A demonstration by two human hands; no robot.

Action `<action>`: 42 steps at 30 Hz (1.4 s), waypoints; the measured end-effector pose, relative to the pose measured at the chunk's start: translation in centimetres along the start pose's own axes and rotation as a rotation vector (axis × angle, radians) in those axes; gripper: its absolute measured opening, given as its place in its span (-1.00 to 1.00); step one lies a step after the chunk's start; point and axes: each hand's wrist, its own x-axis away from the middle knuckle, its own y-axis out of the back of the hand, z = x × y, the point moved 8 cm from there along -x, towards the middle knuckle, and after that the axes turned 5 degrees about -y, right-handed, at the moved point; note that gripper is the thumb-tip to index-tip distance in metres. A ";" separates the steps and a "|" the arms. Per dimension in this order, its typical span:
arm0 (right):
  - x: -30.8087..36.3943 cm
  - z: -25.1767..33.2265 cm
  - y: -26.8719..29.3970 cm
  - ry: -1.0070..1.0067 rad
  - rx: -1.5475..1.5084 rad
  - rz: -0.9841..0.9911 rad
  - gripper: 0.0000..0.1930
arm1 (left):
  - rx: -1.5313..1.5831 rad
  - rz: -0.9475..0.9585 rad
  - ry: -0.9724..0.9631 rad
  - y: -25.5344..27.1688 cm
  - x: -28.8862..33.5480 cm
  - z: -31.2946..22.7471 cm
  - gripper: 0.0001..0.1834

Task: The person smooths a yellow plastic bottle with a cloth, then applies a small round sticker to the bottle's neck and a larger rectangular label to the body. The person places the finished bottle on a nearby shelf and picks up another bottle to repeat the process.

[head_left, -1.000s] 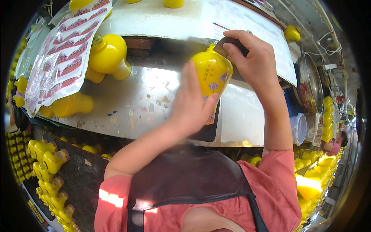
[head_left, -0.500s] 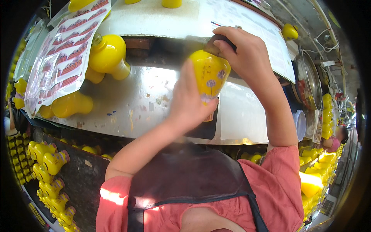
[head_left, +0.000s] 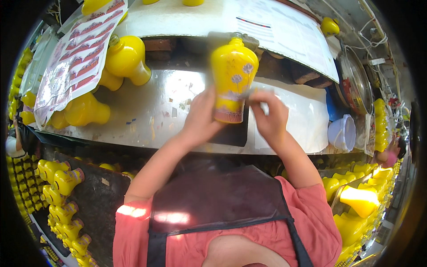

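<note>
A yellow bottle [head_left: 233,66] with a narrow neck and purple flower decoration is held over the bench, neck away from me. My left hand [head_left: 202,115] is closed around its lower left side, thumb side hidden behind the bottle. My right hand [head_left: 271,113] is beside its lower right, fingers pinched and blurred by motion. A small greyish thing seems to show at those fingertips, too smeared to name. Under the bottle's base lies a dark mat [head_left: 235,135] on the metal bench [head_left: 164,107].
On the left, a printed sheet of picture transfers [head_left: 80,58] hangs over yellow bottles [head_left: 126,55]. A white board [head_left: 293,40] forms a raised shelf behind. To the right stand a white bucket [head_left: 342,133] and a round metal-rimmed pan [head_left: 358,82]. Bottle rows [head_left: 66,180] flank me.
My right hand has left the bottle's neck, where it held a dark pad, and come down to the lower right side. The bottle stands more upright in my left hand, its neck now uncovered.
</note>
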 end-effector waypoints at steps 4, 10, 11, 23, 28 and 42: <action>-0.4 -6.2 0.6 -0.436 -0.361 -0.306 -0.79 | 0.214 0.088 0.129 -0.3 0.1 0.4 0.07; 3.9 -0.7 -1.1 -0.220 -0.141 -0.212 -0.81 | 0.267 0.107 0.131 -0.7 -0.1 0.3 0.09; 4.2 0.9 -1.1 -0.068 -0.102 -0.198 -0.82 | 0.255 0.126 0.171 -0.9 0.0 0.6 0.09; 1.8 4.1 -1.2 0.182 0.100 -0.109 -0.70 | -0.038 -0.141 0.137 1.5 0.7 -2.6 0.02; 0.9 2.8 -0.6 -0.001 0.244 -0.131 -0.69 | 0.106 -0.038 0.242 0.7 0.7 -1.1 -0.08; 1.3 3.7 -0.3 0.068 0.225 -0.053 -0.67 | -0.061 -0.217 0.016 1.7 0.9 -2.3 -0.14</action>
